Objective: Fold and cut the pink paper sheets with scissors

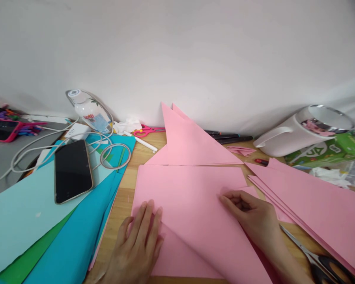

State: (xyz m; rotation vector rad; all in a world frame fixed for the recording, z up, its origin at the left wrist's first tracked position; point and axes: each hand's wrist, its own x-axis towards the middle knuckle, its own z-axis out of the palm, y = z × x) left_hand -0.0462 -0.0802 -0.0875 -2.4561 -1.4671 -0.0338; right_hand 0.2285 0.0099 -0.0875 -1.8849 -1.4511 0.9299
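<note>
Backdrop: a pale wall [177,51] rose behind the wooden worktop [126,201], whose near edge was out of view.
Coloured sheets: blue and green paper [68,236] lay at the left, perhaps pushed aside to free the middle; the lower layers were covered.
Pink sheet: the pink sheet [189,185] lay centrally, its lower right part raised in a curve and cut off by the frame; what was under the curve could not be seen.
Pink stack: more paper [316,209] was fanned at the right, probably for easy reach.
Folded triangle: this pink piece [192,142] stood just beyond the sheet, its tips seemingly propped against the wall.
Left hand: the left hand [139,244] rested on the sheet's left side, fingers extended and slightly spread, likely steadying it.
Right hand: the right hand [256,217] was curled, thumb and forefinger together on the sheet; whether they pinched paper, I couldn't tell.
Smartphone: a dark-screened phone [73,171] lay on the light blue sheet.
Scissors: the blades [301,247] showed; the black handles ran off the frame.
</note>
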